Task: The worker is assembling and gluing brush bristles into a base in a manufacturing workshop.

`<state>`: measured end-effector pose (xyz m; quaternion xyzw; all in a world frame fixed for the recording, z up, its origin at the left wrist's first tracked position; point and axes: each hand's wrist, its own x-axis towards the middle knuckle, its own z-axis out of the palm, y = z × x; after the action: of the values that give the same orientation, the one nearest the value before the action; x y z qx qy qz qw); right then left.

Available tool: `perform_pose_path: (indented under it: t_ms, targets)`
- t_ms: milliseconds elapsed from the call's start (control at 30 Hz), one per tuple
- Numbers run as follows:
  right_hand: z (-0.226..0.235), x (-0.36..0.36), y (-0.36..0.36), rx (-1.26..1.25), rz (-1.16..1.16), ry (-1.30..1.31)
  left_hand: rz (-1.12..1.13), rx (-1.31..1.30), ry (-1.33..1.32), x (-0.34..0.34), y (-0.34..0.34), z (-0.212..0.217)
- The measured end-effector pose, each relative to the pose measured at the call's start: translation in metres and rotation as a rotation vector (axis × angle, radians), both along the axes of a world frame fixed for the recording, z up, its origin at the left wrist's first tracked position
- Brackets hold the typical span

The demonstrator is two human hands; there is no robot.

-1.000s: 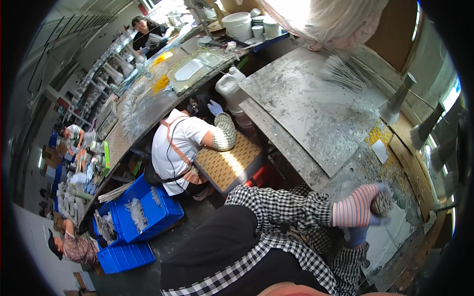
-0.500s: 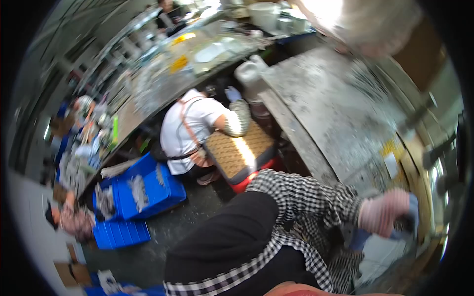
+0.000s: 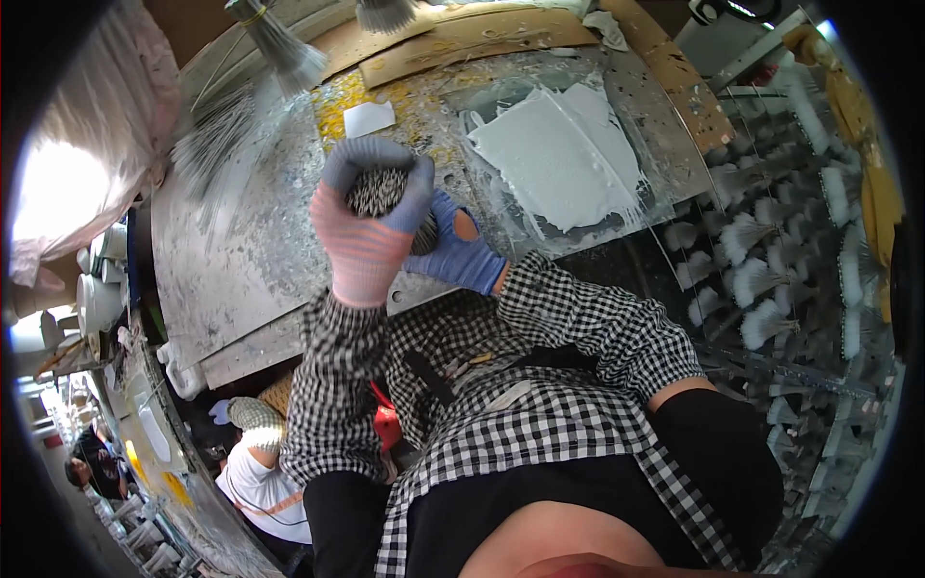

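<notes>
My left hand [image 3: 364, 226], in a pink and grey striped glove, is closed around a thick bundle of thin rods [image 3: 379, 191] whose white-tipped ends face the camera. My right hand [image 3: 461, 249], in a worn blue glove with a hole, cups the same bundle from the right and below. Both hands hover over a paint-spattered metal table [image 3: 236, 260]. My checked sleeves reach up from the lower middle.
A puddle of white paint [image 3: 554, 159] spreads on the table right of my hands. Fanned bundles of rods [image 3: 217, 135] lie at upper left. Racks of dipped bundles [image 3: 771, 279] fill the right side. Another person [image 3: 255, 462] crouches at lower left.
The view has swung round from the workshop aisle to the table. My hands have come together at the centre on the rod bundle; earlier a gloved hand was at the right edge.
</notes>
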<state>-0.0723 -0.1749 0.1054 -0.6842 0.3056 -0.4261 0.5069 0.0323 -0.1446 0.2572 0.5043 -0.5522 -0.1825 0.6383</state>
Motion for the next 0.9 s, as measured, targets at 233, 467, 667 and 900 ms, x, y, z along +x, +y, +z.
perform_pose_path:
  t_ms: [233, 467, 667, 900]
  targets:
    - [0.029, -0.001, -0.007, -0.324, 0.091, 0.015, 0.083, 0.031, 0.103, -0.002, 0.009, -0.025]
    - [0.001, 0.045, -0.032, 0.058, 0.419, -0.190, -0.176, 0.054, -0.117, 0.023, 0.000, 0.000]
    - [0.029, 0.018, -0.026, -0.028, 0.300, -0.238, -0.266, 0.048, -1.230, 0.018, -0.004, 0.069]
    - [0.001, 0.027, -0.020, -0.981, 0.094, 0.398, -0.146, 0.266, -1.354, 0.034, -0.005, 0.022]
